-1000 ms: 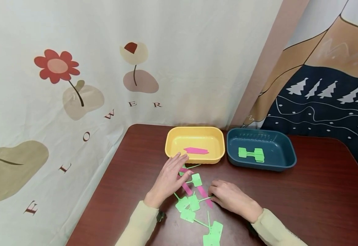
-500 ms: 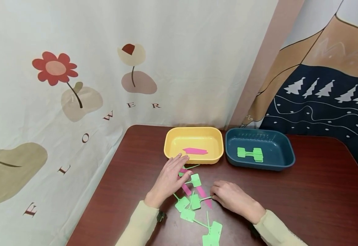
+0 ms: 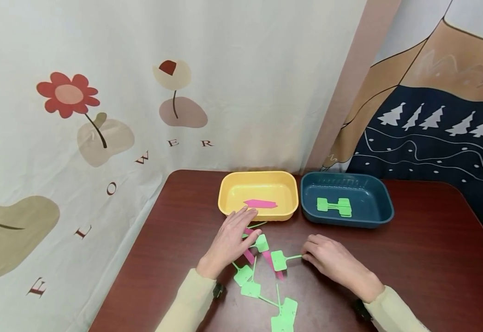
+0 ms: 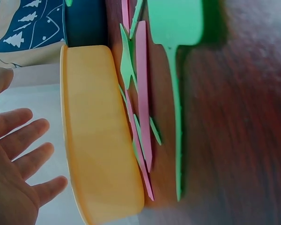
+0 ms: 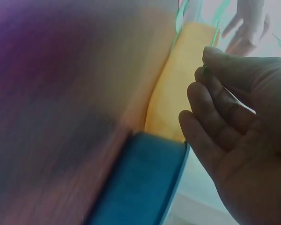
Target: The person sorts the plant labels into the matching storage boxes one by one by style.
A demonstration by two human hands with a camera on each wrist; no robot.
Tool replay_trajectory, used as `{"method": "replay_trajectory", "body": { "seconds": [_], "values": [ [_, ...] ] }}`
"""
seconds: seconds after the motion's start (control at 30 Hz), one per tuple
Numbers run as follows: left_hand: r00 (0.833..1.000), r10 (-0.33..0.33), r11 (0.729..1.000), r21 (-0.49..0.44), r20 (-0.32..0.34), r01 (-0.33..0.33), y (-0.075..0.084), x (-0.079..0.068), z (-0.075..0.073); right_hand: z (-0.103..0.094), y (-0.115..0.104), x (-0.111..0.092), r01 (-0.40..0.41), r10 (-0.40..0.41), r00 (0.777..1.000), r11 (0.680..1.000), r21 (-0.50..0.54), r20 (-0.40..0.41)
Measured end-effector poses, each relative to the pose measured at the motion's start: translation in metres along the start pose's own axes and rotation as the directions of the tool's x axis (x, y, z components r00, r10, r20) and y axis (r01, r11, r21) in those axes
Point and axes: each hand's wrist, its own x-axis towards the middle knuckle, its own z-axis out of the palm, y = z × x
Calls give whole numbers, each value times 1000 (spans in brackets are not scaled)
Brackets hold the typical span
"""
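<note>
My right hand pinches the thin tail of a green tag with a square head, between thumb and forefinger. The tag is above the right side of a loose pile. My left hand, its fingers extended and spread, is over the pile's left side by the front of the yellow tray. Beneath and around it are pink pointed strips and several green tags; the hand covers part of them in the head view. Further tags lie at the near edge of view.
A pink strip lies in the yellow tray. Beside it on the right stands a dark blue tray holding green tags. Both trays are at the back of the brown table, before printed curtains.
My right hand has drawn the green tag out of the pile, up and to the right. The left hand has stayed nearly still, and the head view has turned slightly right.
</note>
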Motion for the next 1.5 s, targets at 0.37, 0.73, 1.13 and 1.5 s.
{"method": "replay_trajectory", "body": {
  "seconds": [0.37,0.73,1.13,1.5],
  "values": [
    [998,-6,1000,26,57,4,7,8,7,-23,17,-14,-50,47,991,998,-25,-129],
    [977,72,987,125,200,-98,30,30,21,-45,46,-21,-119,108,956,993,-24,-273],
    [945,68,963,228,319,-146,42,58,43,-54,75,-17,-229,224,940,973,11,-257],
    [927,77,944,272,368,-186,53,71,62,-70,109,-7,-324,320,931,946,6,-175]
  ]
}}
